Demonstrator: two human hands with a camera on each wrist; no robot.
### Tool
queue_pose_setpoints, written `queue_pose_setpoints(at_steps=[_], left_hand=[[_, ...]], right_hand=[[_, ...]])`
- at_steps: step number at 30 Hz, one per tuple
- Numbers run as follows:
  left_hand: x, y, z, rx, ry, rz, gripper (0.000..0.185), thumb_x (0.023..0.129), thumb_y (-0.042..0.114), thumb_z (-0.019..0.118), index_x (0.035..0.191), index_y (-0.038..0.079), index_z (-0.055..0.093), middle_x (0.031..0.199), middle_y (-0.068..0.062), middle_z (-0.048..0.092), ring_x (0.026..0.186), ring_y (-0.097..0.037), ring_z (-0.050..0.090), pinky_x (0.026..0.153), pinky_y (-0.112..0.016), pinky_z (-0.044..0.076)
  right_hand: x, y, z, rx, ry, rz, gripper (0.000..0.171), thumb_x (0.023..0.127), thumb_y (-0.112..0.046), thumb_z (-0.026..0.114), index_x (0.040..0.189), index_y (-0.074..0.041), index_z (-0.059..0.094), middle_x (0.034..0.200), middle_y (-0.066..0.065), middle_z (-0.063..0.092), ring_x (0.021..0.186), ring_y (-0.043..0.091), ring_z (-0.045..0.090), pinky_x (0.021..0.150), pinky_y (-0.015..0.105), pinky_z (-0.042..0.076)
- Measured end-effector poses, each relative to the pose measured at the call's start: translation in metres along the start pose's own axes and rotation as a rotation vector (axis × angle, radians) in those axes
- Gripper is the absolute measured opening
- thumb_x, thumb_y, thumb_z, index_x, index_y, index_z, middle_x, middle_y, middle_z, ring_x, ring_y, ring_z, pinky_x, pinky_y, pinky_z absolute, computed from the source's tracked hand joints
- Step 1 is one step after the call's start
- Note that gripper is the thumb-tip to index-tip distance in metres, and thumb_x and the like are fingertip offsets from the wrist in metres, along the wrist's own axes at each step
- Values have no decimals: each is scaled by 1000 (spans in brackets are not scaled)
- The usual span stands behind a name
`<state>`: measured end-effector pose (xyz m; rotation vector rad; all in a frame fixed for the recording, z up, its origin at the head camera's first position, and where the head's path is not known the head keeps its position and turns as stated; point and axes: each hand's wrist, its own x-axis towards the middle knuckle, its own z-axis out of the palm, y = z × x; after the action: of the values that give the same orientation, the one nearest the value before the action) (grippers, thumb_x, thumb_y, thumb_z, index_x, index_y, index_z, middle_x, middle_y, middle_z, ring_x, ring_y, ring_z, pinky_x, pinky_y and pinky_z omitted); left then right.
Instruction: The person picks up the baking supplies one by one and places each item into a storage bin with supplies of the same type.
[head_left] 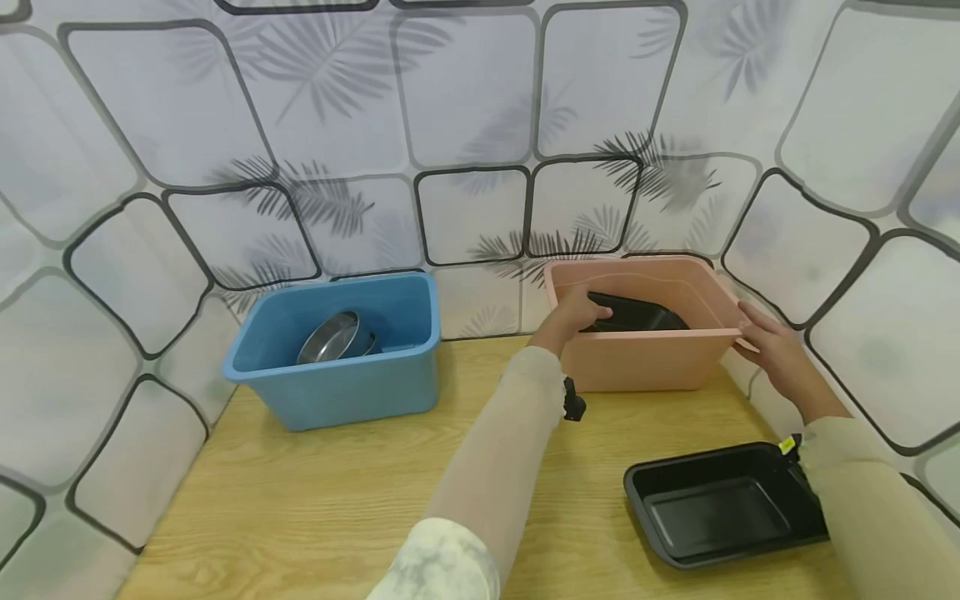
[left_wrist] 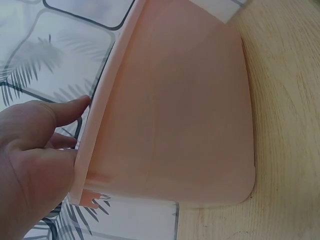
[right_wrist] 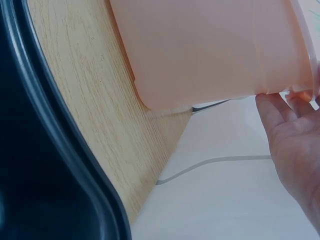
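Note:
A pink bin (head_left: 645, 358) stands at the back of the wooden table (head_left: 337, 500), against the patterned backdrop. Inside it a black tray (head_left: 637, 317) lies tilted. My left hand (head_left: 581, 312) reaches over the bin's left rim and its fingers curl onto the tray's left end. In the left wrist view the thumb (left_wrist: 65, 110) touches the rim of the pink bin (left_wrist: 180, 110). My right hand (head_left: 772, 350) rests with straight fingers against the bin's right rim. The right wrist view has its fingertips (right_wrist: 280, 107) under the rim of the pink bin (right_wrist: 210, 45).
A second black tray (head_left: 723, 504) lies on the table at the front right, close to my right forearm. A blue bin (head_left: 337, 383) with a metal bowl (head_left: 330, 337) in it stands at the back left. The backdrop closes in on three sides.

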<state>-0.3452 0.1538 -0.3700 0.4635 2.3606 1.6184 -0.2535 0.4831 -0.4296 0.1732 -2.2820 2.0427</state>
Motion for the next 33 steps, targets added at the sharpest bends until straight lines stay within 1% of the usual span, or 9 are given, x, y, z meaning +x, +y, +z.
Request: queue_pose_setpoints(at_steps=[4, 6, 9, 13, 18, 21, 24, 27, 33], left_hand=[[-1, 0, -2, 16, -44, -20, 65, 99, 8, 65, 157, 10, 35, 159, -12, 41, 130, -32, 56, 105, -43, 51], [0, 0, -3, 27, -57, -35, 66, 100, 10, 63, 159, 11, 32, 160, -12, 39, 127, -34, 58, 104, -44, 51], [2, 0, -3, 18, -59, -57, 68, 101, 13, 62, 160, 10, 27, 162, -12, 35, 130, -35, 56, 107, -46, 49], [4, 0, -2, -10, -41, -75, 72, 102, 19, 61, 162, 11, 22, 164, -12, 31, 142, -33, 45, 112, -49, 44], [6, -2, 0, -43, -20, -51, 73, 102, 25, 61, 162, 13, 22, 165, -10, 29, 148, -31, 36, 117, -49, 39], [5, -4, 0, -93, -8, -13, 72, 103, 27, 61, 162, 13, 23, 165, -12, 29, 149, -31, 34, 117, -49, 38], [4, -7, 1, -117, 7, 36, 69, 103, 28, 60, 161, 11, 25, 162, -17, 33, 146, -33, 38, 116, -48, 40], [4, -8, 1, -107, 26, 85, 68, 103, 29, 60, 160, 10, 28, 158, -22, 38, 142, -36, 44, 113, -48, 44], [0, -11, 1, -104, 49, 158, 67, 103, 34, 58, 160, 13, 30, 156, -20, 42, 140, -33, 47, 111, -47, 46]], right_hand=[[0, 1, 0, 12, 5, 0, 65, 110, -23, 44, 162, -13, 8, 170, -1, -4, 133, -11, 42, 91, 6, 48], [1, 2, 0, 19, 2, -1, 65, 109, -23, 44, 162, -13, 7, 170, -2, -3, 124, -16, 47, 91, 6, 48], [1, 1, 1, 26, -6, -1, 66, 110, -22, 44, 162, -12, 6, 170, -4, -4, 134, -11, 40, 91, 6, 48], [1, 0, 1, -14, 0, 14, 65, 110, -25, 42, 162, -13, 4, 170, -5, -6, 152, 9, 19, 91, 4, 47], [0, 0, 0, -1, 2, 25, 65, 110, -25, 41, 162, -14, 3, 170, -4, -8, 156, 25, 2, 91, 5, 47], [1, -1, 1, -14, 5, 30, 66, 110, -27, 42, 162, -15, 3, 169, -5, -8, 155, 28, -1, 90, 5, 47], [1, -1, 1, -36, 9, 39, 66, 110, -29, 42, 162, -16, 3, 169, -6, -7, 155, 29, -2, 88, 4, 47], [2, -2, 1, -32, 10, 44, 66, 110, -29, 41, 162, -15, 3, 169, -8, -7, 154, 31, -4, 88, 4, 47], [2, -4, 2, 13, 11, 57, 67, 110, -29, 42, 162, -14, 3, 169, -6, -9, 152, 34, -6, 88, 5, 48]])
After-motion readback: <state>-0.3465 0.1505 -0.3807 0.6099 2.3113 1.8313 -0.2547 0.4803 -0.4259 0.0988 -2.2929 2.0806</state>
